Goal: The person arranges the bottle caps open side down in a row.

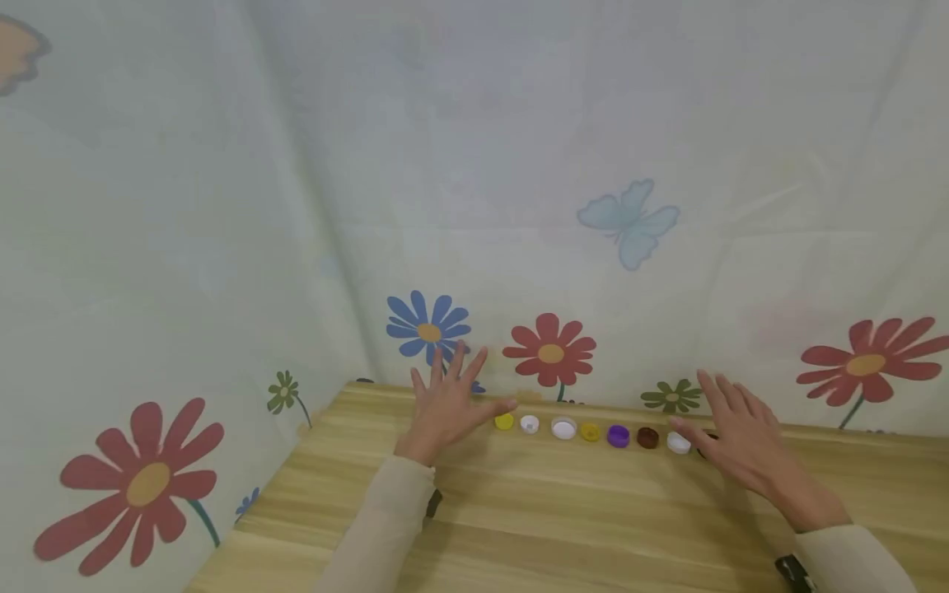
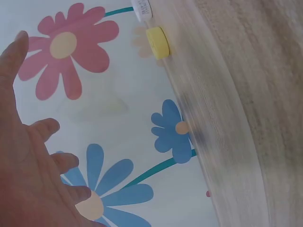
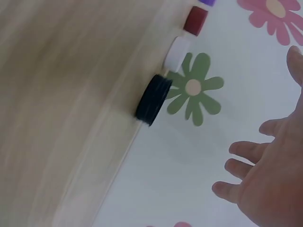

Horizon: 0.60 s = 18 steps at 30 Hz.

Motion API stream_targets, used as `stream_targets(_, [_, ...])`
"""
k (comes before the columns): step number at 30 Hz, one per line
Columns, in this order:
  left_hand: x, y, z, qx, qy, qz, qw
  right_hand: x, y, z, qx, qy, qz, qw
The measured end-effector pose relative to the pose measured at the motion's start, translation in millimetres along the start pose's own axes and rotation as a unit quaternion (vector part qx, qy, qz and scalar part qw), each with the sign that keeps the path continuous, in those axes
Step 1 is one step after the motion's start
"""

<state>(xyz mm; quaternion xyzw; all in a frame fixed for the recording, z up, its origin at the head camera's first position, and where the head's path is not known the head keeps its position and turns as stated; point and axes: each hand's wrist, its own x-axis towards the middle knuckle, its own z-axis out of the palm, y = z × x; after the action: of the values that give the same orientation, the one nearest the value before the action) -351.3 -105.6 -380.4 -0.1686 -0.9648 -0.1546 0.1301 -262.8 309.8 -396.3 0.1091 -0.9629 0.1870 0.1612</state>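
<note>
A row of bottle caps runs along the back of the wooden table. From left to right come a yellow cap point(image 1: 504, 422), a small white cap point(image 1: 530, 425), a wider white cap point(image 1: 563, 428), an amber cap point(image 1: 590, 431), a purple cap point(image 1: 619, 436), a brown cap point(image 1: 647, 437), another white cap point(image 1: 678, 443) and a black cap point(image 3: 154, 100). My left hand point(image 1: 447, 412) hovers by the row's left end, fingers spread, holding nothing. Over the right end, my right hand point(image 1: 749, 441) is likewise spread and holds nothing; it partly covers the black cap in the head view.
The wooden table point(image 1: 578, 527) meets a pale cloth backdrop point(image 1: 474, 165) printed with flowers and a butterfly, just behind the caps. More of this cloth hangs along the table's left side. A dark strap point(image 1: 795, 572) shows at the right wrist.
</note>
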Motion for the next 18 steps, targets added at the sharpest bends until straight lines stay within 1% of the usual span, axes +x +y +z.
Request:
stream_targets(3, [1.2, -2.6, -0.7, -0.012, 0.004, 0.000, 0.9999, 4.4, -6.7, 1.1, 0.018, 0.012, -0.014, 0.9997])
stream_targets(7, [-0.5, -7.8, 0.7, -0.028, 0.013, -0.014, 0.9994, 13.4, -17.9, 4.8, 0.044, 0.024, -0.034, 0.9982])
stream_targets(9, [-1.1, -10.3, 1.4, -0.037, 0.020, -0.016, 0.9990, 17.7, -24.2, 6.8, 0.056, 0.030, -0.041, 0.9971])
stream_targets(14, [3.2, -11.2, 0.4, -0.066, 0.055, 0.009, 0.9963, 25.7, -37.2, 9.6, 0.080, 0.049, -0.054, 0.9941])
stream_targets(18, [8.4, -9.1, -1.9, -0.120, 0.083, 0.025, 0.9890, 30.7, -47.6, 9.6, 0.108, 0.049, -0.057, 0.9913])
